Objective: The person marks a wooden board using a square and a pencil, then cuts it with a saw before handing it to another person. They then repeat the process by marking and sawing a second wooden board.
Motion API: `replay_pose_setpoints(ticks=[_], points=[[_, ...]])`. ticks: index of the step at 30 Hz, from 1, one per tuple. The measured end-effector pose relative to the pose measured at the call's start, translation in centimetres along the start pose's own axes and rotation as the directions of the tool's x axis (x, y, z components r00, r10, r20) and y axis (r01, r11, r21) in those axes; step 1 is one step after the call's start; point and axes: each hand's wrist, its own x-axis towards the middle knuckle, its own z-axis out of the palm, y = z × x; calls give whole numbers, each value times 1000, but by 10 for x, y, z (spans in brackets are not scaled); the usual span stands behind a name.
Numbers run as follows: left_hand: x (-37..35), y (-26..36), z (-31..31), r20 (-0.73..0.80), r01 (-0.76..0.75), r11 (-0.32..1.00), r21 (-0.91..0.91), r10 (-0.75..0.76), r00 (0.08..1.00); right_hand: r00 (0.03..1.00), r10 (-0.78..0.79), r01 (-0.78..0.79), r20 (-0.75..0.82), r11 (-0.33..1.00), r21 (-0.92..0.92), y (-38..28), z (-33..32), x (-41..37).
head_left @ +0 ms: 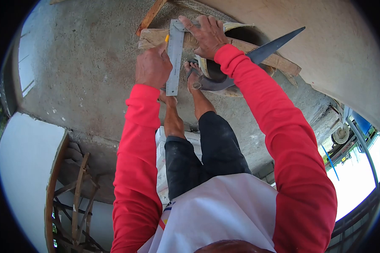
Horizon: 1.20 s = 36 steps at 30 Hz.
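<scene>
Pinching yellow pencil-like stick (167, 38) in left hand (153, 66), just beside left edge of metal square (174, 63). Pressing square onto plank (190, 41) under spread right hand (209, 37), crosswise to plank's long axis, near left end.

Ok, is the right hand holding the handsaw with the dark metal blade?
No, the right hand rests on the silver L-shaped metal square and brown wooden board, apart from the handsaw.
</scene>
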Motion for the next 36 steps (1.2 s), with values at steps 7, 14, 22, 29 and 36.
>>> replay_pose_setpoints(ticks=[7, 14, 22, 29, 36], points=[[-58, -19, -2, 53, 76, 997, 20, -77, 996, 999, 42, -42, 35, 999, 13, -1, -3, 3], [4, 3, 2, -40, -12, 999, 34, 13, 999, 1000, 23, -23, -15, 999, 44, 0, 1, 2], [-114, -66, 3, 235, 95, 991, 95, -116, 965, 1000, 4, -5, 16, 1000, 26, -2, -9, 4], [-215, -109, 3, 187, 356, 933, -46, -342, 921, 993, -106, 108, -50, 993, 38, -17, -53, -18], [-213, -86, 30, 195, 343, 916, -209, -305, 932, 943, -313, 294, -115, 943, -154, -32, -10, -25]])
